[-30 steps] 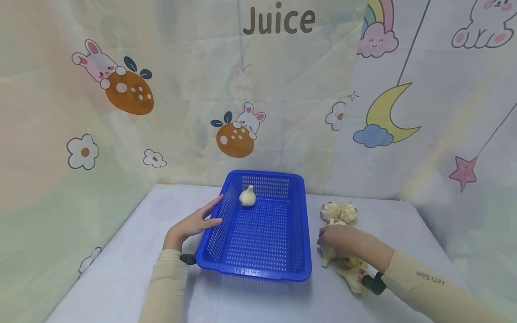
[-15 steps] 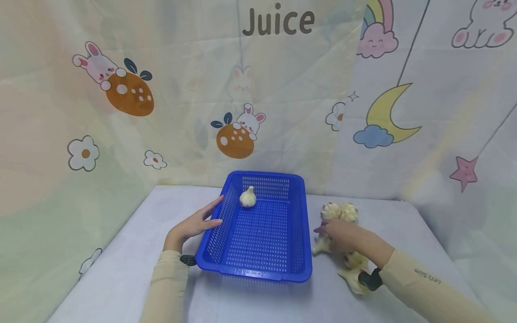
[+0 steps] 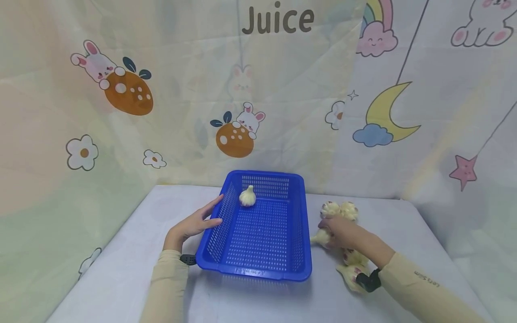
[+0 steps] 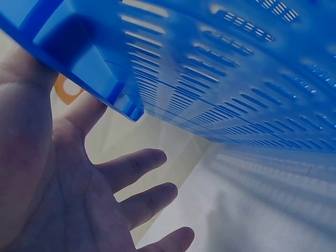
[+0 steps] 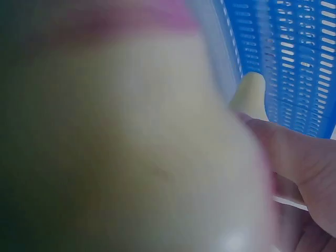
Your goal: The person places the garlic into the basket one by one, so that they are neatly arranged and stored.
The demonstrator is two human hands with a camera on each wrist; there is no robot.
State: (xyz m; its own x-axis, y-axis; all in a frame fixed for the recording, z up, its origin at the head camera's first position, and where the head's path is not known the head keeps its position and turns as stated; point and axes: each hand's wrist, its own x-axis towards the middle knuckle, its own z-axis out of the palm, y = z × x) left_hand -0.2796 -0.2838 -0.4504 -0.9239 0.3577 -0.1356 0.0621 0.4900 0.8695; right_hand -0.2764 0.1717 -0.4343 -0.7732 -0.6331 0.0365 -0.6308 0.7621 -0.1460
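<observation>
A blue plastic basket (image 3: 258, 237) with slotted walls stands mid-table, a garlic bulb (image 3: 247, 197) at its back left inside. My left hand (image 3: 193, 224) holds the basket's left rim, thumb and index finger over it; the other three fingers spread outside below it in the left wrist view. Right of the basket, my right hand (image 3: 343, 231) grips a garlic bulb (image 3: 322, 238), its stem pointing at the basket. That stem (image 5: 251, 97) shows past my thumb in the right wrist view, where a blurred garlic bulb (image 5: 142, 136) fills the foreground.
Two garlic bulbs (image 3: 339, 211) lie touching behind my right hand. More garlic (image 3: 353, 271) lies under my right wrist, partly hidden by the dark wrist camera (image 3: 369, 280). A printed curtain (image 3: 291, 112) hangs behind the white table (image 3: 242, 303).
The garlic bulb at my right hand has turned, its stem swinging from toward me to leftward at the basket. My right hand has shifted slightly away from me. The left hand stays put.
</observation>
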